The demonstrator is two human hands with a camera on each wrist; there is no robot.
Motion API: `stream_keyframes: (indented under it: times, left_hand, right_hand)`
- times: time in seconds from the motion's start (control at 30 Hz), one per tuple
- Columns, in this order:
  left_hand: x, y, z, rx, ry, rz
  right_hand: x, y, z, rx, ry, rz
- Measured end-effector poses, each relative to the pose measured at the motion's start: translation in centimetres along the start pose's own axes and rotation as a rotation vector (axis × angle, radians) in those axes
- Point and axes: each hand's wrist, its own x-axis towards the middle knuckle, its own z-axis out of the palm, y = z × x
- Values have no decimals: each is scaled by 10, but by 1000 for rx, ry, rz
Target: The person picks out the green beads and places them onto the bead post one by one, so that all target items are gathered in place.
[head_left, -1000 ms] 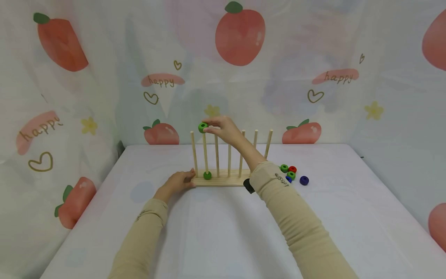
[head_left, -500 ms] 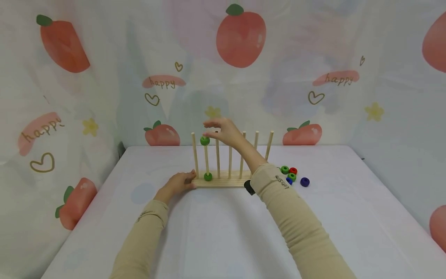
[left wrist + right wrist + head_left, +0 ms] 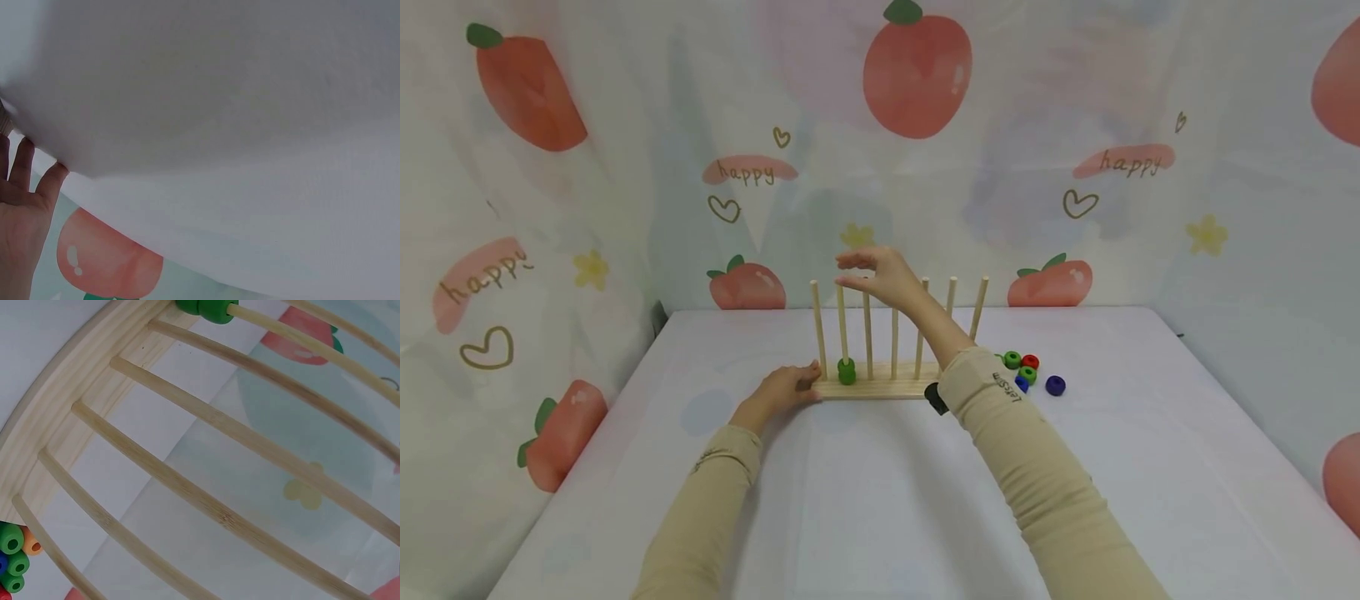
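A wooden rack (image 3: 880, 389) with several upright pegs stands on the table. Two green beads (image 3: 847, 372) sit stacked at the foot of its second peg from the left; the right wrist view shows these green beads (image 3: 215, 309) touching. My left hand (image 3: 781, 390) grips the rack's left end; in the left wrist view the left hand (image 3: 26, 206) shows at the left edge, with the rack mostly out of frame. My right hand (image 3: 887, 277) is beside the top of the second peg, thumb and fingers apart, holding nothing.
Loose beads lie right of the rack: green (image 3: 1027, 375), red (image 3: 1030, 362), blue (image 3: 1022, 384) and a separate dark purple one (image 3: 1056, 386). An orange bead (image 3: 31, 541) shows in the right wrist view. Patterned cloth (image 3: 925, 225) stands behind the table.
The upper green bead has left my right fingers and slid down the second peg onto the lower one. My right hand has opened and stays near the peg's top; my left hand has not moved.
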Motion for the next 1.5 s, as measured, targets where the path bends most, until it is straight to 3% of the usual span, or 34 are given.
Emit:
stream_keyframes:
  times: [0.47,0.7,0.93,1.13,1.5]
  left_hand:
    - [4,-4,0,8,2,3]
    - [5,-1,1,21,0,4]
    - [4,0,-1,18,-10,-16]
    - [5,0,-1,33,-3,1]
    - [4,-3,0,28,-24,-34]
  right_hand:
    - [2,2,1,46,19,-11]
    - [-6,3,1,103,74,-27]
    - [-19,2,-4,105,44,-62]
    - [-32,3,-8,106,70,-69]
    - [-48,7,-6,133,96,-141]
